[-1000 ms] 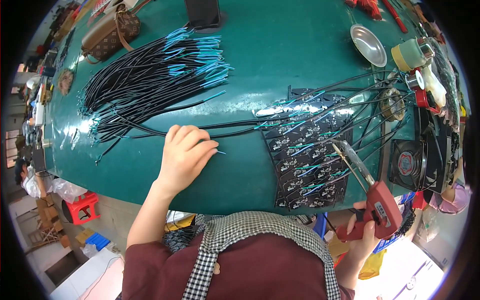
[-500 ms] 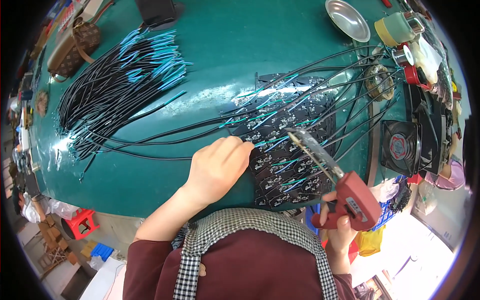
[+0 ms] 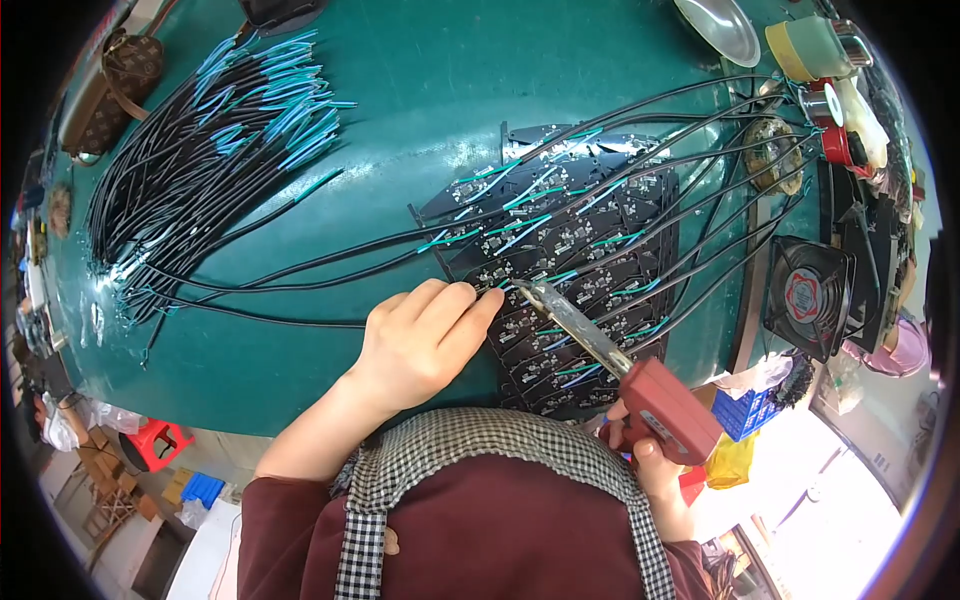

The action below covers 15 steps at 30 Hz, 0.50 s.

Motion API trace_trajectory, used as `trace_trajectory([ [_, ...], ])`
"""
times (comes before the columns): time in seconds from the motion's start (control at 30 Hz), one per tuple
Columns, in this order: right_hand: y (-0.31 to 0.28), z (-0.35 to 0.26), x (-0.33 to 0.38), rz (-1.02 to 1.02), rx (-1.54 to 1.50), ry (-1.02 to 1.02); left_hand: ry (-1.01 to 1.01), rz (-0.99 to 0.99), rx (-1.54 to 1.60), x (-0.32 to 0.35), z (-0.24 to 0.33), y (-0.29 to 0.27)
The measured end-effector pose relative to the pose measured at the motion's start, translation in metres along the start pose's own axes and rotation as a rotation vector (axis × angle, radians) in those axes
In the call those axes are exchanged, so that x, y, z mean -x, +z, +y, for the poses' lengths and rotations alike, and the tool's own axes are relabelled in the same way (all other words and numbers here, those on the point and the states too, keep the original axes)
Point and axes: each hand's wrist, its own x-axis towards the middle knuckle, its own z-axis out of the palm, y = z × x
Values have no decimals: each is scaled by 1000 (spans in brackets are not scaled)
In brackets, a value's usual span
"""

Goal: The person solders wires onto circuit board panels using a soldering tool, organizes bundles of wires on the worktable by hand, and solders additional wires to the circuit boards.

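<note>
Benchwork apparently midway: showing black cables (image 3: 690, 152) lying across dark circuit boards (image 3: 570, 235) at two o'clock, seemingly partly joined, though too small for judging; leaving thick cable bundle (image 3: 195, 160) at ten o'clock seemingly unattached. Holding left hand (image 3: 420, 340) closed at eight o'clock, apparently pinching cable end (image 3: 507, 284) over boards. Gripping red soldering gun (image 3: 668, 410) in right hand (image 3: 655, 468) at four o'clock, angling metal tip (image 3: 524, 288) just beside left fingertips.

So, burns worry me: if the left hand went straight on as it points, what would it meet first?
Most likely the metal tip of the red soldering gun, just ahead of the left hand; depth is unclear, so it might meet the black circuit boards instead.
</note>
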Motion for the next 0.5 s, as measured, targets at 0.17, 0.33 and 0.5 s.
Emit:
trace_trajectory([
  [0.17,-3,4,2,-19,-29,50,-11,25,6,0,1,0],
  [0.33,-2,4,4,31,-63,81,-21,6,30,-1,1,0],
  [0.5,-2,8,5,14,-5,57,-18,7,35,-1,0,-1],
])
